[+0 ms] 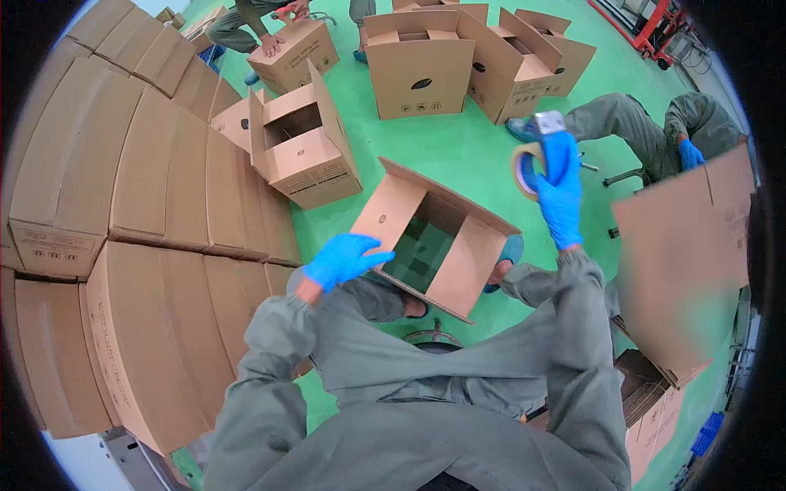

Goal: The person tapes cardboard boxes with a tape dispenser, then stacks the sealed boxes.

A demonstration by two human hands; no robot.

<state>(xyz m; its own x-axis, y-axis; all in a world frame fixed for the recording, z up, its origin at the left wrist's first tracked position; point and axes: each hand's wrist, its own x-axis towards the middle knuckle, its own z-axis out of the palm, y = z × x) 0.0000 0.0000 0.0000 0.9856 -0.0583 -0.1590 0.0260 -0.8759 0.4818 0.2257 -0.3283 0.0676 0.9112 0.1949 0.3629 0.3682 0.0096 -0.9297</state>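
Observation:
An open cardboard box (461, 279) stands on the floor between my knees, two flaps folded inward and two raised; its inside looks dark green. My left hand (348, 260), in a blue glove, is at the box's left flap with its fingers stretched out. Above the floor to the right of the box, my gloved right hand (560, 190) is closed around a tape dispenser (549, 123). The roll of tape (521, 173) on it faces left.
Stacked cartons (164, 176) rise along the left. Another open box (309, 151) stands ahead, with more open boxes (419, 78) at the back. A seated co-worker (622, 123) is at right, near a large carton (679, 254). Another person's hand (270, 45) rests on a far carton.

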